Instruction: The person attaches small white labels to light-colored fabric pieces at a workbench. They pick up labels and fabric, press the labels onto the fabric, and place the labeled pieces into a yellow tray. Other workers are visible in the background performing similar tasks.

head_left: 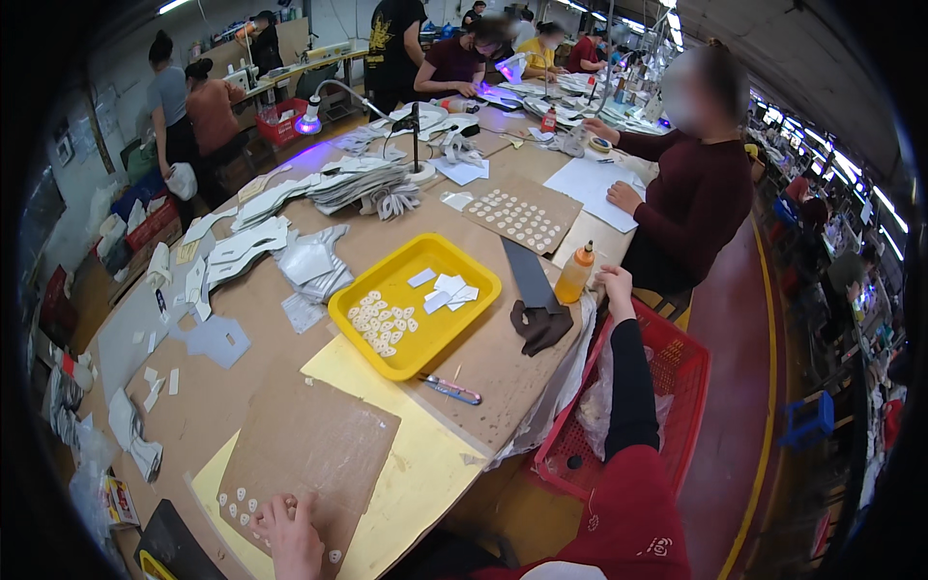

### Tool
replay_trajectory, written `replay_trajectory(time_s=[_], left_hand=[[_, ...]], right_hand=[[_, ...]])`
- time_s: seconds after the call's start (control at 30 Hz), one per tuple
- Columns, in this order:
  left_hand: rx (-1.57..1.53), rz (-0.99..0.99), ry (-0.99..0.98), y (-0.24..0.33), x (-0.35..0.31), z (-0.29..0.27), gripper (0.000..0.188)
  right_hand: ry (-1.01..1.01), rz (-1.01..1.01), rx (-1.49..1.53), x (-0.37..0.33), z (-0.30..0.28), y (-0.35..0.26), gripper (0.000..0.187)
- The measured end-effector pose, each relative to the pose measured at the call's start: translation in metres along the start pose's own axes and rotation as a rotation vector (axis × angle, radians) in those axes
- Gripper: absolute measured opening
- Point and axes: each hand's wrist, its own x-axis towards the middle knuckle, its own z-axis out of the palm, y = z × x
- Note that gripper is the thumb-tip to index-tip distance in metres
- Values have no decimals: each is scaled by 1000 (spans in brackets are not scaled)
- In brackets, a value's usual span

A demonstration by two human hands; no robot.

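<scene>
My left hand (291, 537) is low over a brown board (309, 440), its fingers bent down and drawn together beside small cream-coloured cut pieces (238, 505). Whatever its fingertips hold, if anything, is hidden. My right arm reaches forward over a red basket. At the table's right edge my right hand (616, 283) is closed, fingers curled; I cannot make out anything in it. Just left of it stands an orange-yellow bottle (575, 274) with a nozzle, apart from the fingers. A yellow tray (464, 253) holds many more small cream pieces and several white rectangles (450, 292).
Snips (450, 390) and a dark cloth (541, 329) lie right of the tray. Stacked grey-white cut pieces (358, 184) cover the far left. Another board (527, 215) bears rows of pieces. A red basket (691, 387) stands beside the table; a co-worker (701, 184) sits beyond it.
</scene>
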Motion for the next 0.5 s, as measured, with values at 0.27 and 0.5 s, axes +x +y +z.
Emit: replay_trajectory(time_s=[0.27,0.5], left_hand=[[-37,-37,-76,1,7,-13,52],[-155,-155,-228,20,23,-42,51]], right_hand=[[232,-474,-915,-22,10,-16,7],[118,-494,-975,-24,3,-25,26]])
